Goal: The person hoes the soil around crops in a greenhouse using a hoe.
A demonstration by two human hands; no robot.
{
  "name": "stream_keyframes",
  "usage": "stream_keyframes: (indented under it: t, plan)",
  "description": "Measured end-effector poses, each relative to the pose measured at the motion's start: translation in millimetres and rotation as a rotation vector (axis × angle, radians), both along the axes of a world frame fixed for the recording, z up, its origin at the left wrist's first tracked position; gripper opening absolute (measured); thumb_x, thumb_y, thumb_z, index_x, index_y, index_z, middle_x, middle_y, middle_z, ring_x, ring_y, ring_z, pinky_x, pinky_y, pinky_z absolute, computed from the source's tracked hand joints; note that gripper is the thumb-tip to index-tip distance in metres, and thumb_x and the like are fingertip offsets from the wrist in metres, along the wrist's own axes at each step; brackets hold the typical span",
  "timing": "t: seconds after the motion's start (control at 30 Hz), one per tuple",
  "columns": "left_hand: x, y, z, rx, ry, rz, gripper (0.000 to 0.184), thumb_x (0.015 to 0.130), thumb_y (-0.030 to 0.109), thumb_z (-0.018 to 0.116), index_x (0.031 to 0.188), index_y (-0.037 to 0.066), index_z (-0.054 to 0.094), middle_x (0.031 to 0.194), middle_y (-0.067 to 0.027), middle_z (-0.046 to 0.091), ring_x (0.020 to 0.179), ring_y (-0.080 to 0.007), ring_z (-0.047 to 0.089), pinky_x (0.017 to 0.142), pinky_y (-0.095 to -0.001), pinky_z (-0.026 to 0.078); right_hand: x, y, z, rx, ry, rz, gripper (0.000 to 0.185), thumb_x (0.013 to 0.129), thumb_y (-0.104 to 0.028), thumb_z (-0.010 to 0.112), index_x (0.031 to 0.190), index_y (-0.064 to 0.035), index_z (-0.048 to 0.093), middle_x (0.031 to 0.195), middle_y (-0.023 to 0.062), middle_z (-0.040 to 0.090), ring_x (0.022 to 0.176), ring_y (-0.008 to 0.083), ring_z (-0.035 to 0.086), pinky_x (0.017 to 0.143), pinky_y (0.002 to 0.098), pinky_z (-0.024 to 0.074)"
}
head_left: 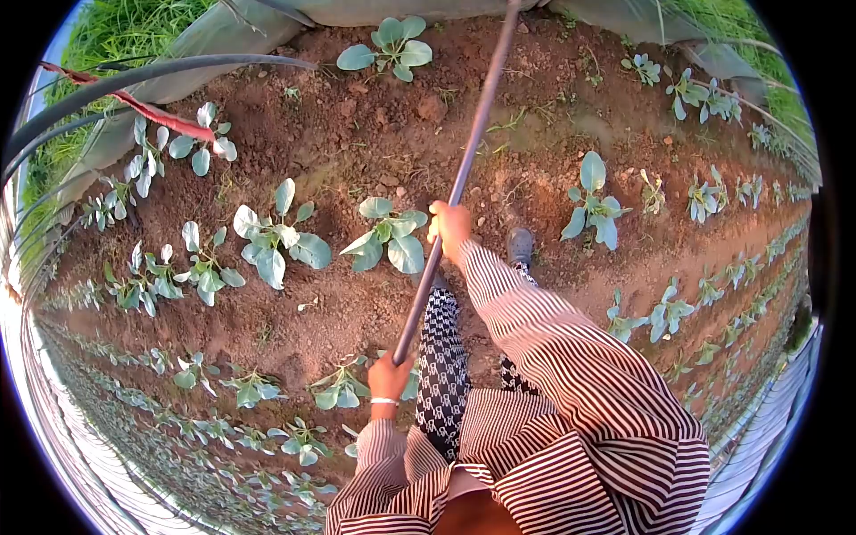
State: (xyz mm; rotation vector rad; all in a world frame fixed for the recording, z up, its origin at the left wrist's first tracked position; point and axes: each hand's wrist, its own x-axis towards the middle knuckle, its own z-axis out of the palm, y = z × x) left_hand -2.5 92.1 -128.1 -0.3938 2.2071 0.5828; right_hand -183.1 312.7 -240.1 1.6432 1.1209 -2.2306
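Note:
A long dark pole runs slantwise from the top edge down to my body; its far end lies beyond the view. My left hand, with a white band at the wrist, is closed around the pole's near end. Farther up the shaft, my right hand grips it with wrapped fingers. A leafy cabbage-like plant grows just left of my right hand. Below, another leafy plant stands beside my left hand. My shoe rests on the soil right of the pole.
Rows of similar plants stretch left and right across the brown soil. Another plant stands to my right. Black hoops and a red strip cross the upper left. Pale sheeting borders the bed, with grass beyond.

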Motion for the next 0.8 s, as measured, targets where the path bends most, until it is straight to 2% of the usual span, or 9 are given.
stream_keyframes:
  t: [0.07,0.1,0.17,0.27,0.3,0.4,0.63,0.67,0.8]
  plan:
    - [20,26,6,0.066,-0.072,0.075,0.048,0.074,0.045,0.068,0.079,-0.002,0.059,0.064,-0.0195,0.060,0.057,-0.0333,0.059,0.055,-0.0434,0.047,2,5,-18,0.037,-0.071,0.112,0.012,0.076,-0.008,0.057,0.070,-0.0001,0.050,0.044,0.0040,0.040,0.032,0.0165,0.039,0.032,0.0323,0.0352]
    - [33,40,28,0.072,-0.081,-0.056,0.045,0.075,0.041,0.068,0.082,-0.002,0.057,0.068,-0.0218,0.061,0.062,-0.0383,0.060,0.057,-0.0452,0.047,26,5,-43,0.006,-0.079,0.263,0.013,0.075,-0.007,0.057,0.066,-0.0006,0.050,0.044,0.0056,0.041,0.033,0.0176,0.040,0.033,0.0327,0.0359]
    - [77,43,39,0.145,0.017,0.050,0.044,0.075,0.037,0.067,0.085,-0.003,0.054,0.071,-0.0250,0.061,0.068,-0.0427,0.060,0.059,-0.0469,0.046,44,-1,-22,-0.047,-0.128,0.294,0.016,0.074,-0.007,0.057,0.062,-0.0026,0.048,0.043,0.0059,0.041,0.033,0.0181,0.041,0.032,0.0335,0.0355]
    - [77,37,110,0.043,-0.059,0.020,0.040,0.076,0.034,0.066,0.084,-0.003,0.052,0.071,-0.0272,0.060,0.068,-0.0456,0.059,0.059,-0.0492,0.046,78,-8,2,-0.479,-0.108,0.147,0.025,0.075,-0.010,0.055,0.056,-0.0104,0.039,0.042,0.0015,0.034,0.032,0.0154,0.035,0.031,0.0314,0.0311]
    - [92,25,119,0.019,-0.064,-0.003,0.038,0.075,0.033,0.066,0.083,-0.002,0.052,0.071,-0.0270,0.060,0.068,-0.0450,0.059,0.059,-0.0496,0.046,99,-19,14,-0.444,-0.030,0.179,0.022,0.073,-0.011,0.057,0.058,-0.0091,0.040,0.045,0.0025,0.036,0.033,0.0154,0.036,0.031,0.0339,0.0312]
    - [106,5,149,-0.110,-0.112,-0.057,0.038,0.074,0.032,0.067,0.083,-0.002,0.052,0.069,-0.0254,0.060,0.066,-0.0437,0.060,0.059,-0.0500,0.047,123,-41,34,-0.596,-0.197,0.109,0.020,0.073,-0.009,0.056,0.062,-0.0096,0.040,0.047,-0.0021,0.030,0.036,0.0119,0.032,0.038,0.0326,0.0319]
    - [122,-6,135,-0.158,0.050,0.010,0.034,0.073,0.033,0.067,0.071,0.002,0.054,0.061,-0.0230,0.058,0.058,-0.0415,0.058,0.052,-0.0480,0.045,125,-48,53,-0.580,-0.162,0.055,0.018,0.074,-0.012,0.056,0.066,-0.0106,0.041,0.050,-0.0041,0.029,0.037,0.0096,0.031,0.038,0.0309,0.0300]
    - [128,-11,122,-0.152,0.079,0.013,0.034,0.073,0.033,0.067,0.071,0.002,0.054,0.060,-0.0226,0.058,0.058,-0.0413,0.058,0.052,-0.0478,0.045,129,-48,43,-0.604,-0.113,0.057,0.016,0.074,-0.013,0.057,0.066,-0.0100,0.043,0.049,-0.0037,0.030,0.037,0.0097,0.032,0.037,0.0314,0.0318]
    - [101,-16,62,-0.035,0.154,0.087,0.033,0.073,0.033,0.065,0.072,0.002,0.053,0.062,-0.0220,0.058,0.060,-0.0419,0.058,0.055,-0.0471,0.045,84,-37,49,-0.339,-0.017,0.081,0.017,0.077,-0.013,0.054,0.064,-0.0097,0.044,0.044,-0.0034,0.030,0.034,0.0109,0.032,0.035,0.0313,0.0317]
